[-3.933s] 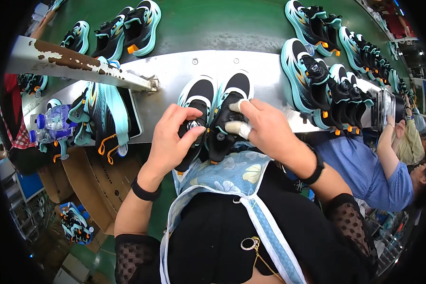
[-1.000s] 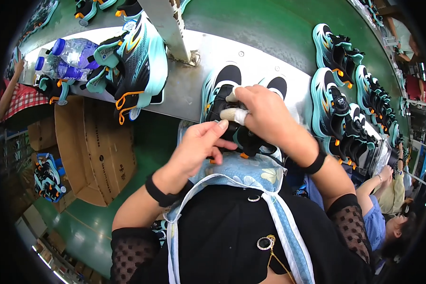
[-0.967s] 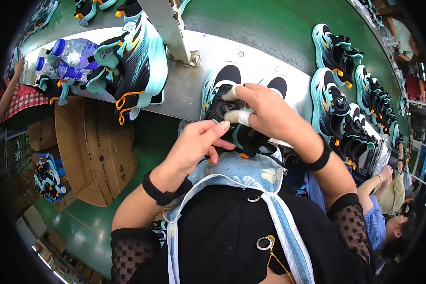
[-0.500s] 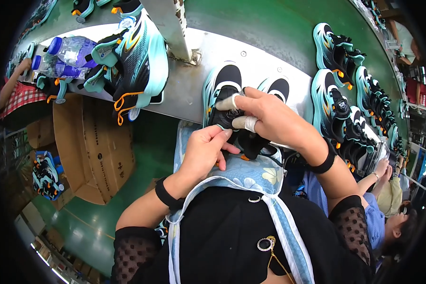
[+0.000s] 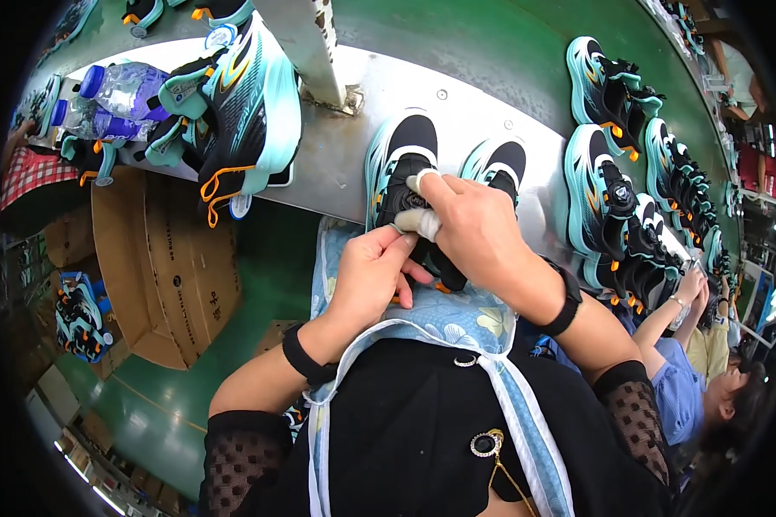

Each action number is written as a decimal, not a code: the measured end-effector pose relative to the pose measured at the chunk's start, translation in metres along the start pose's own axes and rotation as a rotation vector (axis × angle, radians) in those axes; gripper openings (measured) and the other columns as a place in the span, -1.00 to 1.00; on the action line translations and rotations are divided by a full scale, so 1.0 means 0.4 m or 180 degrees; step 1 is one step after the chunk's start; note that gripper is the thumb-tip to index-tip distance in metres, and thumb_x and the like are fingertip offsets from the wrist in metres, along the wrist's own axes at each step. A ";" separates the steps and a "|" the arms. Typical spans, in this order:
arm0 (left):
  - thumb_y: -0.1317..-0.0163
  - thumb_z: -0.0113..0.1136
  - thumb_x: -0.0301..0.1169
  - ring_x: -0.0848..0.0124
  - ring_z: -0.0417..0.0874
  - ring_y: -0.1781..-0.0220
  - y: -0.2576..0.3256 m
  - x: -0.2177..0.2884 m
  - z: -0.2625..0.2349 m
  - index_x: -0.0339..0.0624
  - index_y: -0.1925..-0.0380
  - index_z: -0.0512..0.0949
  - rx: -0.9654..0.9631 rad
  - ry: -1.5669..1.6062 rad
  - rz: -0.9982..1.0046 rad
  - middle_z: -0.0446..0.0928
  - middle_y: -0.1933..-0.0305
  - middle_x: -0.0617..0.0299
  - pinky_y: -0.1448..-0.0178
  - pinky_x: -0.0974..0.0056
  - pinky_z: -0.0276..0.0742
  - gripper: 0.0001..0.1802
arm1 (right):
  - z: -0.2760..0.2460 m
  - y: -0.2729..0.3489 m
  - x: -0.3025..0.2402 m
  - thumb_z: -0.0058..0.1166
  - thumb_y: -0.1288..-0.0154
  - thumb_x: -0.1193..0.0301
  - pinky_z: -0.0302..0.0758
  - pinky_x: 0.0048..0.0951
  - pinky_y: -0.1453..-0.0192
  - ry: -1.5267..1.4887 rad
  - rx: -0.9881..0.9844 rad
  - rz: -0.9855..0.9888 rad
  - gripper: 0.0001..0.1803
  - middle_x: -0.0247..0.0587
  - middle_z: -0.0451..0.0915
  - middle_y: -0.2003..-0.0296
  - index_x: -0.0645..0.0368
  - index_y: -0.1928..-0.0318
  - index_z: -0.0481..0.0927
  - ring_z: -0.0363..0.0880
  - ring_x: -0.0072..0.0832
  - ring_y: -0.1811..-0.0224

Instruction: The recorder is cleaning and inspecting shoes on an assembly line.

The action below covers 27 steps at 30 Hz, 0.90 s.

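A metal counter [image 5: 332, 185] spreads beyond the fingers of the left hand [image 5: 366, 271] and right hand [image 5: 487, 228]. One open cardboard box [image 5: 177, 284] sits well left of them. Two shoes make a pair: the handled shoe [image 5: 412, 136], under the fingers, its long axis running toe-away from the person; the second shoe [image 5: 504, 159], just right, points likewise, toe slightly rightward. Two bottles [image 5: 129, 90] lie far left. Left fingers press together; right thumb and forefinger flank one dial [image 5: 416, 200], pinching or not I cannot tell.

2 purple-capped bottles [image 5: 134, 93], a paint-chipped post [image 5: 306, 47] and an open cardboard box [image 5: 194, 267]
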<state>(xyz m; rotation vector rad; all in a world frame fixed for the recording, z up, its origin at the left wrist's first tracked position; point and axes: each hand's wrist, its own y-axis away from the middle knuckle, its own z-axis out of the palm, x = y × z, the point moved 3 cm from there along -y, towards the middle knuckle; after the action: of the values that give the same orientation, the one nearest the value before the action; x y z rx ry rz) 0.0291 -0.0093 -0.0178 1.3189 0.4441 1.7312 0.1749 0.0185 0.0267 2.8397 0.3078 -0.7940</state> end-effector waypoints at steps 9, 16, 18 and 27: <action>-0.45 0.02 -0.39 0.40 0.60 0.65 0.006 -0.005 0.003 -0.40 0.18 0.55 -0.0073 -0.0011 0.0015 0.64 0.40 -0.03 0.68 0.42 0.43 -0.75 | -0.016 -0.008 0.026 0.31 -0.11 0.33 0.53 -0.19 0.20 -0.0692 -0.0191 -0.0322 -0.59 -0.05 0.58 0.34 0.14 0.01 0.61 0.61 -0.10 0.25; -0.47 0.01 -0.33 0.33 0.71 0.31 0.012 0.004 0.006 -0.38 0.14 0.54 -0.0118 0.0171 0.0169 0.62 0.22 0.02 0.55 0.39 0.54 -0.72 | -0.042 -0.018 0.047 0.30 -0.18 0.28 0.56 -0.26 0.21 -0.0582 0.0026 0.0009 -0.63 0.01 0.63 0.34 0.19 0.06 0.63 0.65 -0.15 0.29; -0.48 0.01 -0.31 0.31 0.72 0.21 0.017 0.005 -0.006 -0.37 0.12 0.53 -0.0147 0.0344 0.0324 0.61 0.15 0.04 0.48 0.37 0.58 -0.71 | -0.101 -0.014 0.070 0.32 -0.19 0.29 0.55 -0.31 0.20 -0.1067 0.0046 0.0111 -0.58 0.05 0.64 0.30 0.19 -0.02 0.63 0.67 -0.21 0.32; -0.50 -0.05 -0.29 0.37 0.71 0.42 0.000 0.001 0.012 -0.39 0.19 0.52 -0.0048 0.0104 0.0369 0.63 0.26 0.02 0.66 0.42 0.47 -0.68 | -0.013 -0.013 0.031 0.25 -0.19 0.41 0.54 -0.22 0.21 -0.0869 0.0044 -0.0509 -0.66 -0.03 0.59 0.29 0.15 0.00 0.61 0.62 -0.10 0.27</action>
<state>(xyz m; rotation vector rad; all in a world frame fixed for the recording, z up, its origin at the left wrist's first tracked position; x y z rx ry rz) 0.0336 -0.0100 -0.0157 1.3301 0.3789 1.8502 0.1864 0.0265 0.0241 2.6972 0.4931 -1.2036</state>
